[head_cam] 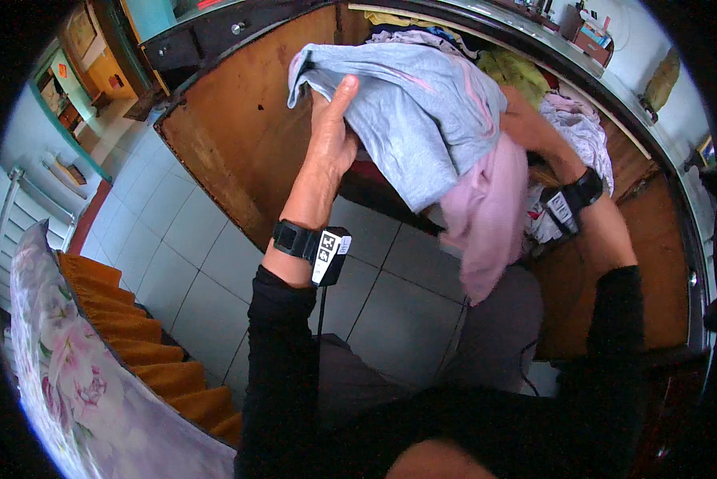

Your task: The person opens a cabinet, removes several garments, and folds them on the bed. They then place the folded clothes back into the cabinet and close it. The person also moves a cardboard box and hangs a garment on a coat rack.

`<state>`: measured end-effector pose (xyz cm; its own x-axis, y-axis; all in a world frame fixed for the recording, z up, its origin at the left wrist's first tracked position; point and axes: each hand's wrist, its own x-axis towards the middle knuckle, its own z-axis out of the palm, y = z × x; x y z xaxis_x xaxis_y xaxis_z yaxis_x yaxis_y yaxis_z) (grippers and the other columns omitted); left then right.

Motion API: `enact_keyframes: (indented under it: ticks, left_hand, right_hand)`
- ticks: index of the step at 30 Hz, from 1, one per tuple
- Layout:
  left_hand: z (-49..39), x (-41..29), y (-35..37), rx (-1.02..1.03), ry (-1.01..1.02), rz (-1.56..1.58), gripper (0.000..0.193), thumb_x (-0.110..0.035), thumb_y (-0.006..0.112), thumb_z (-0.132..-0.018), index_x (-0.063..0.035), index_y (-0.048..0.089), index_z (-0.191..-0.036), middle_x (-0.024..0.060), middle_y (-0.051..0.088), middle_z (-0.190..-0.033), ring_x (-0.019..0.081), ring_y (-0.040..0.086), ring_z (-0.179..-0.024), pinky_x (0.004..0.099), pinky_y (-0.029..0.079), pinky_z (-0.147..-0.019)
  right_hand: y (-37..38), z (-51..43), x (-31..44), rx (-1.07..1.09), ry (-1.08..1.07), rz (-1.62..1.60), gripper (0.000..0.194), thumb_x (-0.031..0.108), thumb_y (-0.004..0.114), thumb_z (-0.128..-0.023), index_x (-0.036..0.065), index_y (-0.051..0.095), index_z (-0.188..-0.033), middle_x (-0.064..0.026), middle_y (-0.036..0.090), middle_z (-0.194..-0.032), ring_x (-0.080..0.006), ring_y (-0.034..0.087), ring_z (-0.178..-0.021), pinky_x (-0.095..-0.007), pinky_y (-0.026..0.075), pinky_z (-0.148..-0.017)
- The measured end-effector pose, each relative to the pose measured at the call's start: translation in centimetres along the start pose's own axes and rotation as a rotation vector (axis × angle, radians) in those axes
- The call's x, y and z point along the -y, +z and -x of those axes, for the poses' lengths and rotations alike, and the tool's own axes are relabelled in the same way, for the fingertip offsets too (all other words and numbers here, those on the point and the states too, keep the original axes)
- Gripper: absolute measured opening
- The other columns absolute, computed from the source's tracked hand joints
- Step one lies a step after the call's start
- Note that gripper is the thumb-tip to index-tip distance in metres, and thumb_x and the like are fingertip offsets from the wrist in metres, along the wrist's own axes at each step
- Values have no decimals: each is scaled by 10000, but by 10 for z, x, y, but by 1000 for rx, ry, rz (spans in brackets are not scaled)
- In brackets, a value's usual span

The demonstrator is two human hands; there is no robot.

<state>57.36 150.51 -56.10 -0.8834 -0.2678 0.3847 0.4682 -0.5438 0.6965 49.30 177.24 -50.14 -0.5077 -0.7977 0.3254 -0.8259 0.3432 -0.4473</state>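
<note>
A light blue-grey garment (406, 114) with pink trim is stretched between my hands in front of the cabinet. At its left end, my left hand (336, 123) supports the cloth, thumb up and fingers hidden beneath it. My right hand (517, 120) is at the garment's right side, with its fingertips out of sight behind the fabric. A pink cloth (490, 221) hangs below the grey part; whether it belongs to the same garment cannot be told. Behind, crumpled clothes fill the cabinet, among them a yellow-green garment (514, 75) and a white patterned garment (577, 129).
Open wooden doors flank the cabinet, the left door (232, 126) and the right door (627, 281). Grey floor tiles (185, 257) lie below. At lower left is a floral cover (89, 371) above an orange pleated skirt (137, 335). A white radiator (29, 209) stands by the wall.
</note>
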Motion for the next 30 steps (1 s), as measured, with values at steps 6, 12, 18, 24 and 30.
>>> enact_keyframes:
  ticks: [6,12,18,24,30]
  left_hand:
    - [-9,10,-28,-73,-187,-116,354,122,493,-670,42,530,-1014,102,579,-896,231,593,-754,345,517,-692]
    - [-13,12,-59,-14,-351,-233,265,43,505,-605,62,569,-861,78,565,-767,206,556,-668,328,487,-643]
    - [-10,16,-59,-97,-363,-317,335,17,488,-626,51,557,-951,82,574,-781,216,564,-661,339,506,-655]
    - [-11,12,-66,-91,-410,-196,314,-31,528,-625,47,559,-928,81,559,-817,217,544,-728,322,473,-688]
    - [-12,13,-71,-117,-420,-154,286,-56,539,-658,36,564,-928,84,572,-823,223,555,-729,337,486,-716]
  right_hand:
    - [-74,-2,-13,-117,224,-158,392,256,571,-864,37,542,-1188,-80,540,-1200,-174,492,-1088,-304,372,-953]
    - [-143,13,-42,-26,283,-423,391,221,479,-916,16,498,-1248,-58,527,-1255,-166,477,-1155,-286,288,-1053]
    - [-144,25,-37,10,153,-106,448,245,498,-911,18,447,-1294,-39,510,-1269,-140,452,-1158,-261,285,-1038]
    - [-137,27,-32,-73,271,-379,471,272,526,-897,18,447,-1285,-51,514,-1248,-150,451,-1154,-263,289,-1028]
    - [-138,29,-41,-60,294,-339,454,281,545,-887,21,477,-1252,-49,525,-1227,-146,451,-1151,-268,292,-1023]
